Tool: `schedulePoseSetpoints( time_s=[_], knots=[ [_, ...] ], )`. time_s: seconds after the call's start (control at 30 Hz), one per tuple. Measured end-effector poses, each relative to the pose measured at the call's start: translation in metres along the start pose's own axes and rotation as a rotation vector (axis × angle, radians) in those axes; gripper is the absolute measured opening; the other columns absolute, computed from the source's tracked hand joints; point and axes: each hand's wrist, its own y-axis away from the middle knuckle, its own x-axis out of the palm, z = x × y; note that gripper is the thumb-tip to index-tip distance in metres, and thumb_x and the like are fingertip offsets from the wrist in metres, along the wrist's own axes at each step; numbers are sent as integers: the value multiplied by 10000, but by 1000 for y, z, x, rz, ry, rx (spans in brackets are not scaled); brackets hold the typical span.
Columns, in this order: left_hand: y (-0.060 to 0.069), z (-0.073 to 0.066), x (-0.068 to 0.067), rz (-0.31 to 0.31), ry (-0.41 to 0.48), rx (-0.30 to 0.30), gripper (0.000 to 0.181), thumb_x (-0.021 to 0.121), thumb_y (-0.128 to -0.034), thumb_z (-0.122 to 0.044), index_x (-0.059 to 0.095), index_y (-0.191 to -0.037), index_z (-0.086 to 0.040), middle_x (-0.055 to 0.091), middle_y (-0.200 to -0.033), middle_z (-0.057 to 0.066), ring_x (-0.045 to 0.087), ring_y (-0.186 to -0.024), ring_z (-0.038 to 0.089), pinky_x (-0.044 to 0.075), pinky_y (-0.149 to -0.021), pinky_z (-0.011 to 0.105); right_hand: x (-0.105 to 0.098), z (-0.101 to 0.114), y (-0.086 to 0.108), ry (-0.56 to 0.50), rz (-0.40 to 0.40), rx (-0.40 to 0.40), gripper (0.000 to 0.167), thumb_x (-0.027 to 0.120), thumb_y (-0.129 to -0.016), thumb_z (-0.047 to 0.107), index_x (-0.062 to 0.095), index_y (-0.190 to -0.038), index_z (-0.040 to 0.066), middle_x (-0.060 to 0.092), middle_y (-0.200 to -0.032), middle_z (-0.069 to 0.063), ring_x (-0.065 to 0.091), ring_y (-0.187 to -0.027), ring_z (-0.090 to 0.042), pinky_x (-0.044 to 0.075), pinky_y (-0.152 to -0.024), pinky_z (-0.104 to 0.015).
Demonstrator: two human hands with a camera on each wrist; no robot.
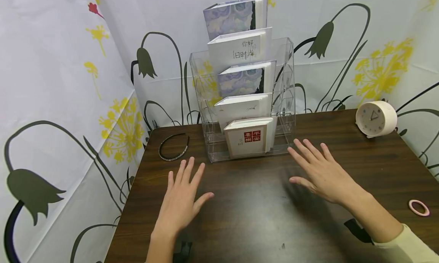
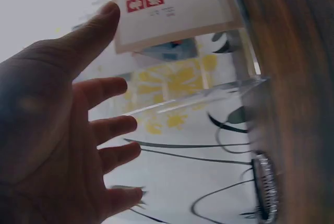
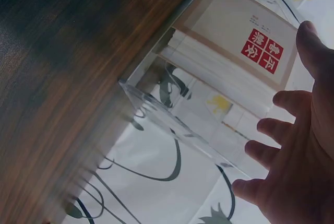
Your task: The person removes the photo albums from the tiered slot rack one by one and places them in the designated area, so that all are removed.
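Both hands hover over the dark table with fingers spread and nothing in them. In the head view the left hand (image 1: 180, 202) is just below a black headband (image 1: 165, 157); the right hand (image 1: 320, 175) is near the lower right corner of a clear rack (image 1: 288, 103). Several books stand in the rack's tiers, the lowest with red characters (image 1: 245, 139). The left wrist view shows that book (image 2: 182, 10) beyond the left palm (image 2: 52, 130). In the right wrist view the book (image 3: 229, 31) lies beyond the right fingers, apart from them.
A round cream clock (image 1: 376, 119) stands at the back right of the table (image 1: 250, 217). A pink ring (image 1: 418, 208) lies near the right edge. A white cloth with flower prints (image 1: 164, 11) hangs behind and to the left.
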Motion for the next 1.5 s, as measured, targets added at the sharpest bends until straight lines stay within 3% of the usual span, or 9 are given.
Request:
schedulePoseSetpoints(
  time_s=[0.2,0.4,0.53,0.63,0.83,1.1,1.27,1.5],
  knots=[
    [-11,13,18,-74,155,-24,764,597,-929,-549,303,-1553,-221,244,-1593,131,206,-1456,346,236,-1093,647,-1,-3,-1,-38,-33,-12,817,576,-927,580,286,-1556,145,167,-1624,-88,145,-1476,-318,116,-1148,-603],
    [-32,29,38,-203,368,-104,630,606,-957,-473,418,-1498,-211,415,-1495,84,446,-1313,331,487,-886,582,1,-9,-13,-172,-101,-2,794,663,-914,481,333,-1529,103,346,-1537,-173,353,-1373,-394,267,-1090,-612],
    [-52,34,44,-260,494,-148,560,604,-974,-413,468,-1464,-178,485,-1433,81,492,-1272,332,463,-932,570,9,-12,-25,-301,-115,66,764,692,-913,424,352,-1518,103,421,-1480,-173,429,-1315,-396,385,-1006,-602],
    [-69,33,46,-290,539,-176,528,608,-978,-377,497,-1440,-147,526,-1392,105,498,-1260,356,427,-970,579,18,-12,-36,-410,-146,110,730,719,-908,352,382,-1498,84,464,-1441,-162,459,-1293,-372,414,-983,-584],
    [-104,34,49,-312,610,-237,523,601,-982,-345,494,-1440,-116,555,-1346,132,554,-1166,338,469,-888,519,37,-14,-62,-589,-252,119,701,756,-885,193,407,-1449,-34,508,-1389,-230,496,-1253,-387,441,-964,-564],
    [-141,45,61,-306,818,-345,528,557,-1007,-351,466,-1461,-97,564,-1373,117,619,-1113,278,482,-917,459,59,-10,-91,-766,-335,222,746,784,-852,119,382,-1462,-32,484,-1400,-249,471,-1273,-392,492,-901,-577],
    [-155,48,68,-292,893,-426,528,526,-1014,-404,476,-1459,-126,618,-1307,76,633,-1057,258,507,-840,430,67,-8,-104,-844,-339,296,773,803,-836,135,379,-1464,-16,502,-1372,-245,484,-1260,-395,494,-917,-554],
    [-167,48,75,-312,885,-463,474,555,-1001,-403,584,-1361,-98,671,-1209,105,612,-1073,273,446,-946,438,73,-11,-118,-907,-332,381,667,825,-811,135,468,-1348,-35,569,-1243,-232,538,-1171,-368,499,-935,-504]
  ],
)
